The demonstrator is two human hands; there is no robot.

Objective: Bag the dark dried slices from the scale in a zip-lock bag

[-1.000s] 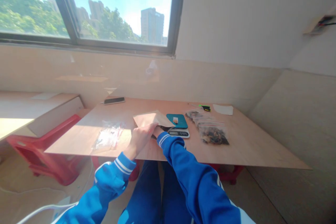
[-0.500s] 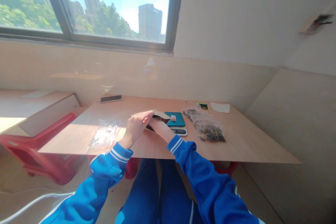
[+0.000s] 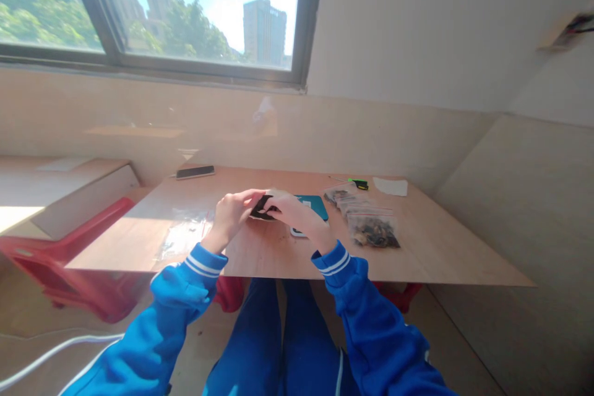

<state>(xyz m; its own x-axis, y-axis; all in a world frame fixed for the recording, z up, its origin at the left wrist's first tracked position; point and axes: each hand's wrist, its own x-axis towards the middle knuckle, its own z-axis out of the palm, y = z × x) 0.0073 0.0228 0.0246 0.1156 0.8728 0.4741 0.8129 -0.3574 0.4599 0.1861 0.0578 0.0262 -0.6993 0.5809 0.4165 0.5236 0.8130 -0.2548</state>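
Observation:
In front of me at the table's middle is a pouch (image 3: 260,209) with a pale outside and a dark inside. My left hand (image 3: 234,209) is closed on its left edge, thumb and fingers pinching the rim. The fingers of my right hand (image 3: 297,211) are bent and closed at the pouch's right side, by its mouth; anything else between them is hidden. Partly covered by my right hand is a kitchen scale (image 3: 318,205) with a teal top, and a small whitish item lies on it.
To the right lie several clear zip bags (image 3: 374,230) of dark brown dried pieces. Flat clear plastic bags (image 3: 183,238) lie on the left. Towards the back are a phone (image 3: 195,172), a green-and-black tool (image 3: 359,184) and white paper (image 3: 390,187). A red chair (image 3: 88,266) stands left.
My right hand has drawn back from deep in the pouch to its mouth, its wrist swinging right over the scale. The pouch has tilted, and my left hand has shifted slightly left.

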